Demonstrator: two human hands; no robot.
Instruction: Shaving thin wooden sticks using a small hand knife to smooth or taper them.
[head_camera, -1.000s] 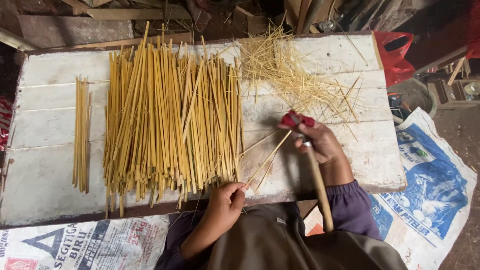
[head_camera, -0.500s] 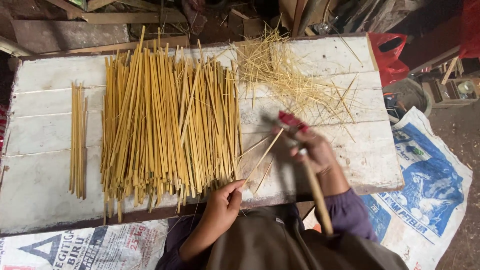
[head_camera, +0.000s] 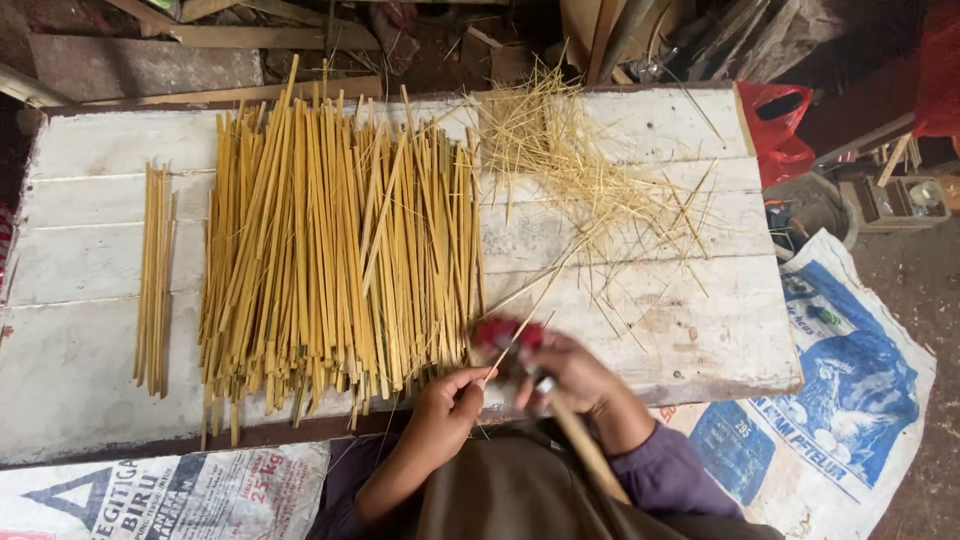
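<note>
The left hand (head_camera: 445, 405) sits at the near edge of the counter (head_camera: 90, 390), its grip pinched shut on the near end of 1 thin strip (head_camera: 528, 310) that slants up and away to the right. The right hand (head_camera: 575, 385) lies just beside it, blurred, its grip closed around a tool (head_camera: 585, 450) with a pale wooden handle running back toward the body and a red part (head_camera: 505, 333) at the front. The tool's front end meets the strip close to the left fingers; the blur hides exactly how they touch.

The counter is made of white-painted planks, worn and stained. A broad pile of yellow strips (head_camera: 335, 250) lies across its middle, the strips running away from the person, roughly parallel, with a few crossing on top. The pile's near right corner is just beside the left hand. Well apart at the left lies a small bundle (head_camera: 153, 270) of the same strips, also lengthwise. At the far right of the counter lies a loose tangle of fine pale shavings (head_camera: 580, 170), with stray slivers scattered toward the hands.

Printed sacks (head_camera: 840, 370) lie on the floor at the right and near left. A red bag (head_camera: 778, 125) sits beyond the counter's right end. The right sleeve (head_camera: 670, 475) is purple.
</note>
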